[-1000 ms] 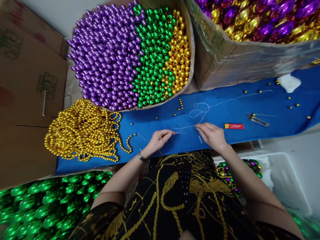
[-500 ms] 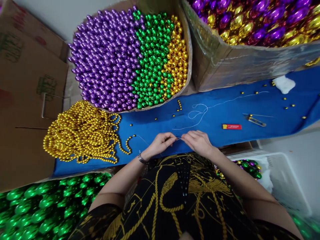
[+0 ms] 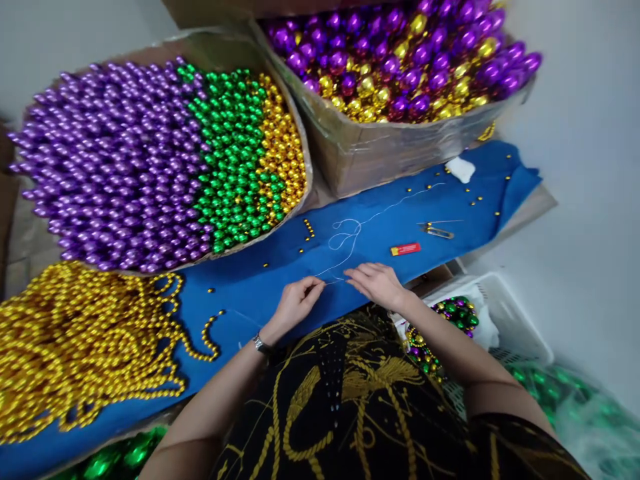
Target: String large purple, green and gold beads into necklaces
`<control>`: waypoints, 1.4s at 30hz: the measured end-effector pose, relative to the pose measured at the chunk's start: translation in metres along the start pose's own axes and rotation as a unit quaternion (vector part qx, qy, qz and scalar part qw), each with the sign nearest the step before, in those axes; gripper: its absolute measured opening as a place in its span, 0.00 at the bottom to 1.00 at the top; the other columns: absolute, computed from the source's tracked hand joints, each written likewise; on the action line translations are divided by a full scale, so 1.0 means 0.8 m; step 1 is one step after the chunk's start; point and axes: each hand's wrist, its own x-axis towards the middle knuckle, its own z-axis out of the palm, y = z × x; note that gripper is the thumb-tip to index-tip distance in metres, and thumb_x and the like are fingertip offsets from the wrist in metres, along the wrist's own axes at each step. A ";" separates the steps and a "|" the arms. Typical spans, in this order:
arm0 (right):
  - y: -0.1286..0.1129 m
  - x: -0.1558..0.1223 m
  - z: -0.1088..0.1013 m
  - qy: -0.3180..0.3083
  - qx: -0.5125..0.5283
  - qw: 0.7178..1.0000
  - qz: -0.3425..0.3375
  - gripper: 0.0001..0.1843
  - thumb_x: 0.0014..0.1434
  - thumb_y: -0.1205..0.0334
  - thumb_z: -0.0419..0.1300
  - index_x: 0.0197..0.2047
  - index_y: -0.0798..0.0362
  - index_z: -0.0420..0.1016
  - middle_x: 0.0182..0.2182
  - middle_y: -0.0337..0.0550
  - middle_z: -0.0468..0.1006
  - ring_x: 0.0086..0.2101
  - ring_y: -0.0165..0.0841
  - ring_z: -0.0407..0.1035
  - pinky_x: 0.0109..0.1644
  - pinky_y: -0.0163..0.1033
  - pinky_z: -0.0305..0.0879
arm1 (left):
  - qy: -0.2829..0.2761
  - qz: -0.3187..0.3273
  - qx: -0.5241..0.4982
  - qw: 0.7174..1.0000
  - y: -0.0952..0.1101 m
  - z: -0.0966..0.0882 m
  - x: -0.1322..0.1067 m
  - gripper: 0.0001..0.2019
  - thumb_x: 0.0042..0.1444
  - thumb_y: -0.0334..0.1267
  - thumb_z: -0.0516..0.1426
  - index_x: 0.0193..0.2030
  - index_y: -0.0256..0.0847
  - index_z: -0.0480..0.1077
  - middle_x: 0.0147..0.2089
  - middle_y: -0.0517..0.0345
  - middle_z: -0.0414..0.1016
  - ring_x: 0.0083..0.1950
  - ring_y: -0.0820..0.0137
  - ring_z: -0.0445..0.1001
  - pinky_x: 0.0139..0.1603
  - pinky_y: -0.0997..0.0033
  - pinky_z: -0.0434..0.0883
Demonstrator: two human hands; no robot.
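Note:
A thin white thread point(image 3: 350, 237) lies in loops on the blue cloth point(image 3: 280, 267). My left hand point(image 3: 295, 303) pinches the thread near the cloth's front edge. My right hand point(image 3: 377, 283) pinches the same thread a short way to the right, fingertips nearly touching the left hand's. A pile of gold bead strings point(image 3: 75, 347) lies at the left, one strand end point(image 3: 210, 333) trailing toward my left wrist.
A cardboard box of purple, green and gold beads point(image 3: 150, 160) stands behind the cloth, a second box of purple and gold beads point(image 3: 400, 60) to its right. A red lighter point(image 3: 406, 249), small scissors point(image 3: 437, 231), a white wad point(image 3: 460, 169) and loose gold beads lie on the cloth. A white basket point(image 3: 500, 320) holds beads at the right.
My right hand came left to meet my left hand on the thread. The camera swung right, shifting the whole scene leftward.

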 end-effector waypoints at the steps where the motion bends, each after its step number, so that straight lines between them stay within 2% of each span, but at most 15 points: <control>1: 0.014 -0.008 -0.004 0.005 -0.006 1.000 0.018 0.15 0.72 0.54 0.50 0.51 0.47 0.77 0.37 0.39 0.81 0.36 0.29 0.71 0.40 0.35 0.59 | 0.002 -0.002 0.008 1.000 0.001 0.003 0.004 0.17 0.62 0.49 0.53 0.38 0.38 0.76 0.30 0.57 0.78 0.31 0.70 0.72 0.34 0.73 0.65; 4: 0.069 -0.040 -0.019 0.011 -0.052 0.992 0.113 0.16 0.71 0.59 0.49 0.53 0.48 0.77 0.40 0.42 0.81 0.38 0.31 0.72 0.42 0.35 0.61 | 0.003 -0.011 0.009 1.000 0.005 0.009 0.013 0.17 0.62 0.50 0.53 0.38 0.38 0.76 0.29 0.56 0.78 0.30 0.69 0.74 0.34 0.72 0.65; 6: 0.106 -0.064 -0.027 0.005 -0.088 0.976 0.200 0.18 0.71 0.60 0.48 0.53 0.49 0.77 0.40 0.44 0.81 0.39 0.33 0.71 0.41 0.36 0.61 | 0.008 -0.014 -0.001 1.000 0.007 0.011 0.017 0.17 0.61 0.50 0.53 0.37 0.38 0.76 0.29 0.56 0.78 0.31 0.69 0.74 0.34 0.72 0.66; 8: 0.139 -0.087 -0.031 0.002 -0.112 0.957 0.269 0.19 0.70 0.58 0.47 0.51 0.50 0.78 0.40 0.46 0.80 0.40 0.36 0.70 0.41 0.37 0.62 | 0.012 -0.018 -0.014 1.000 0.010 0.013 0.020 0.17 0.61 0.49 0.53 0.37 0.38 0.75 0.29 0.57 0.78 0.31 0.69 0.74 0.34 0.73 0.66; 10: 0.163 -0.103 -0.030 0.004 -0.126 0.943 0.306 0.20 0.70 0.56 0.46 0.50 0.52 0.78 0.39 0.49 0.79 0.40 0.38 0.68 0.41 0.39 0.62 | 0.017 -0.022 -0.029 0.999 0.012 0.014 0.022 0.16 0.60 0.49 0.53 0.37 0.38 0.75 0.29 0.57 0.77 0.31 0.70 0.74 0.34 0.73 0.66; 13: 0.190 -0.111 -0.027 0.012 -0.141 0.931 0.336 0.24 0.71 0.55 0.43 0.49 0.54 0.77 0.40 0.54 0.78 0.40 0.41 0.65 0.42 0.43 0.61 | 0.026 -0.025 -0.063 0.997 0.017 0.017 0.026 0.15 0.60 0.48 0.55 0.36 0.38 0.75 0.29 0.57 0.77 0.31 0.70 0.74 0.35 0.73 0.66; 16: 0.209 -0.107 -0.025 0.004 -0.141 0.929 0.342 0.22 0.70 0.54 0.44 0.48 0.55 0.77 0.40 0.55 0.76 0.40 0.42 0.63 0.43 0.44 0.60 | 0.038 -0.029 -0.120 0.992 0.023 0.022 0.032 0.14 0.58 0.48 0.56 0.34 0.38 0.74 0.30 0.57 0.77 0.32 0.71 0.73 0.35 0.74 0.66; 21: 0.220 -0.100 -0.034 -0.048 -0.115 0.945 0.302 0.17 0.69 0.58 0.48 0.48 0.53 0.77 0.37 0.55 0.76 0.38 0.40 0.64 0.39 0.44 0.56 | 0.044 -0.080 -0.224 0.970 0.032 0.030 0.045 0.15 0.55 0.49 0.58 0.35 0.37 0.74 0.27 0.59 0.74 0.22 0.78 0.60 0.23 0.76 0.56; 24: 0.217 -0.102 -0.044 -0.072 -0.098 0.951 0.286 0.17 0.68 0.62 0.47 0.47 0.52 0.77 0.33 0.55 0.75 0.33 0.39 0.65 0.35 0.43 0.54 | 0.058 -0.061 -0.209 0.974 0.033 0.033 0.053 0.14 0.57 0.48 0.57 0.35 0.37 0.74 0.27 0.59 0.73 0.24 0.76 0.64 0.27 0.76 0.60; 27: 0.192 -0.094 -0.054 -0.068 -0.085 0.950 0.292 0.19 0.68 0.62 0.44 0.49 0.54 0.76 0.35 0.56 0.76 0.30 0.38 0.67 0.32 0.42 0.56 | 0.071 -0.025 -0.122 0.990 0.032 0.036 0.059 0.13 0.60 0.45 0.55 0.34 0.37 0.73 0.28 0.58 0.75 0.28 0.74 0.68 0.32 0.75 0.62; 29: 0.158 -0.079 -0.061 -0.049 -0.027 0.962 0.269 0.20 0.70 0.60 0.43 0.53 0.55 0.73 0.40 0.56 0.78 0.35 0.38 0.71 0.36 0.42 0.63 | 0.078 -0.007 -0.057 0.995 0.032 0.038 0.060 0.12 0.61 0.43 0.53 0.34 0.38 0.73 0.28 0.59 0.75 0.28 0.74 0.69 0.32 0.74 0.62; 31: 0.117 -0.058 -0.067 -0.042 0.064 0.975 0.207 0.20 0.71 0.56 0.44 0.57 0.53 0.70 0.46 0.52 0.78 0.43 0.38 0.73 0.45 0.41 0.67 | 0.081 0.008 -0.010 0.997 0.033 0.041 0.060 0.12 0.63 0.42 0.53 0.35 0.38 0.73 0.28 0.59 0.75 0.28 0.74 0.69 0.32 0.74 0.61; 34: 0.064 -0.026 -0.072 -0.070 0.087 0.983 0.144 0.22 0.71 0.47 0.46 0.55 0.49 0.72 0.45 0.46 0.78 0.42 0.35 0.74 0.42 0.38 0.67 | 0.082 0.024 0.032 0.996 0.038 0.044 0.059 0.11 0.64 0.40 0.52 0.36 0.39 0.73 0.28 0.60 0.75 0.28 0.74 0.69 0.33 0.74 0.62; 38: 0.037 -0.003 -0.061 -0.108 0.002 0.987 0.122 0.25 0.71 0.43 0.45 0.52 0.48 0.77 0.40 0.45 0.78 0.33 0.32 0.73 0.29 0.34 0.55 | 0.079 0.039 0.058 0.994 0.048 0.045 0.055 0.11 0.65 0.38 0.52 0.37 0.39 0.74 0.29 0.60 0.76 0.28 0.74 0.70 0.32 0.75 0.62; 42: 0.040 0.002 -0.038 -0.117 -0.024 0.989 0.090 0.27 0.72 0.44 0.42 0.48 0.48 0.78 0.36 0.43 0.78 0.29 0.30 0.70 0.27 0.34 0.47 | 0.079 0.065 0.071 0.992 0.050 0.042 0.044 0.10 0.65 0.37 0.52 0.39 0.40 0.74 0.32 0.59 0.78 0.30 0.74 0.72 0.33 0.75 0.64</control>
